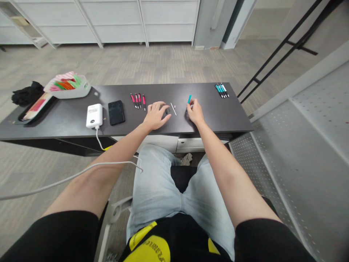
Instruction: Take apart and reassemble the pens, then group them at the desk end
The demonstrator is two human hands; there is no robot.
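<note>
My right hand [195,110] is closed around a teal pen barrel [189,98], whose upper end sticks out above the fingers. On the dark table, my left hand [157,115] rests with its fingers apart. A small dark piece [167,110] lies between its thumb and fingertips; whether they touch it is too small to tell. Between the hands lie a thin white pen refill [173,109] and a tiny light part [175,106]. Several pink pens [140,100] lie left of my left hand, and several teal pens [221,90] are lined up at the far right.
Left on the table [166,126] are a black phone [116,112], a white power bank [94,115] with a cable, and a white basket [75,94] of colourful items. A black tray [38,109] and black cloth [27,94] sit at the left end. A perforated panel [272,174] stands right.
</note>
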